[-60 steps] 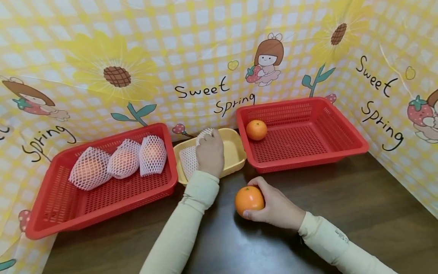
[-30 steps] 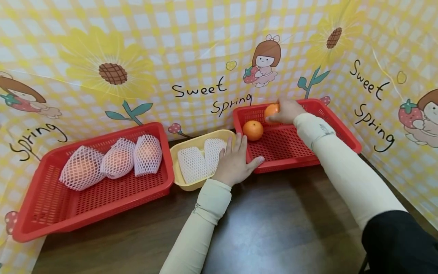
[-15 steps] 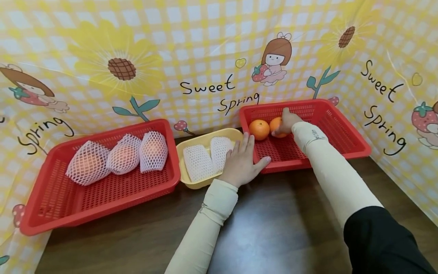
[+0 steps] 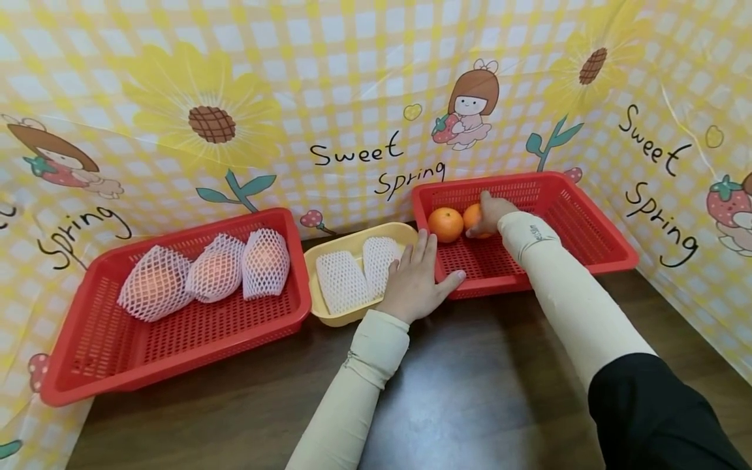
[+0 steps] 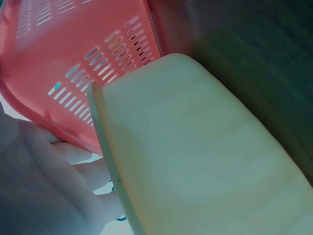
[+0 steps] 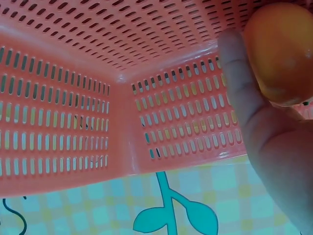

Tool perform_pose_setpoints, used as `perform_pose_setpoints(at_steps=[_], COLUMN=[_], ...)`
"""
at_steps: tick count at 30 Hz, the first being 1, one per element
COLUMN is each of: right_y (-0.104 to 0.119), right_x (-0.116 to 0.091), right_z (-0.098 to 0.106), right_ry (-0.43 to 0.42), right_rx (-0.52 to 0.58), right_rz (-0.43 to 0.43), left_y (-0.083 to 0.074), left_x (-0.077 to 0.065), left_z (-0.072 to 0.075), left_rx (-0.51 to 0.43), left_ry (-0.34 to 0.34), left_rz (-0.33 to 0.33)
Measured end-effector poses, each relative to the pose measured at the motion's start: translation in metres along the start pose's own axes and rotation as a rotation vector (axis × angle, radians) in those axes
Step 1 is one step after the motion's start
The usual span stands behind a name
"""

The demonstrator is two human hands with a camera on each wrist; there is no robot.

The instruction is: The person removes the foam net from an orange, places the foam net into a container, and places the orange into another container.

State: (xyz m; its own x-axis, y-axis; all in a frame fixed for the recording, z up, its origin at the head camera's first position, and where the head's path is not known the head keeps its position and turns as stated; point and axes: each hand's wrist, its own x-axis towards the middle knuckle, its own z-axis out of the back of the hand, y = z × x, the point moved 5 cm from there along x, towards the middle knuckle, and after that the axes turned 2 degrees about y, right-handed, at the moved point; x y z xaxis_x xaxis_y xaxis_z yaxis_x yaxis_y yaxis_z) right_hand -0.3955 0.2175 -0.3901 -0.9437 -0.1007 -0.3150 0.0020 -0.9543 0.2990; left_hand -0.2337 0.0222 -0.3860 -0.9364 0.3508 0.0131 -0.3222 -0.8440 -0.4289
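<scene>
My right hand (image 4: 496, 212) reaches into the right red basket (image 4: 493, 284) and grips an orange (image 4: 473, 219), its fingers and thumb on either side. In the right wrist view this orange (image 6: 281, 54) sits against the fingers, low in the basket. A second bare orange (image 4: 445, 224) lies just left of it. My left hand (image 4: 411, 284) is spread flat over the meeting rims of that basket and the yellow tray (image 4: 336, 320). Two white foam net sleeves (image 4: 342, 282) lie in the tray, the right one partly hidden by the left hand.
At the left stands another red basket (image 4: 188, 354) with three fruits in foam nets (image 4: 214, 269) along its back. A checked cloth (image 4: 352, 78) with printed flowers rises behind and on both sides. The dark wooden table (image 4: 458, 391) extends in front.
The right hand has carried the orange from over the table into the right basket, lowering it beside the other. The left hand has left the foam sleeves for the tray and basket rims.
</scene>
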Motion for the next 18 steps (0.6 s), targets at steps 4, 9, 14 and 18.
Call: perform_pose_setpoints(at_steps=[4,9,14,18], right_y=[-0.002,-0.003,0.001,0.003], right_x=[0.000,-0.005,-0.019,-0.036], right_z=[0.000,0.005,0.020,0.034], right_ry=[0.002,-0.006,-0.051,-0.101], right_rx=[0.012,0.003,-0.017,0.021], right_rz=[-0.004,0.009,0.073,0.103], left_y=[-0.001,-0.001,0.000,0.001], left_x=[-0.001,-0.001,0.000,0.001], left_z=[0.000,0.000,-0.001,-0.002], left_rx=[0.006,0.005,0.019,0.011], left_ry=[-0.003,-0.014,-0.007,0.008], left_rz=[0.003,0.003,0.005,0.011])
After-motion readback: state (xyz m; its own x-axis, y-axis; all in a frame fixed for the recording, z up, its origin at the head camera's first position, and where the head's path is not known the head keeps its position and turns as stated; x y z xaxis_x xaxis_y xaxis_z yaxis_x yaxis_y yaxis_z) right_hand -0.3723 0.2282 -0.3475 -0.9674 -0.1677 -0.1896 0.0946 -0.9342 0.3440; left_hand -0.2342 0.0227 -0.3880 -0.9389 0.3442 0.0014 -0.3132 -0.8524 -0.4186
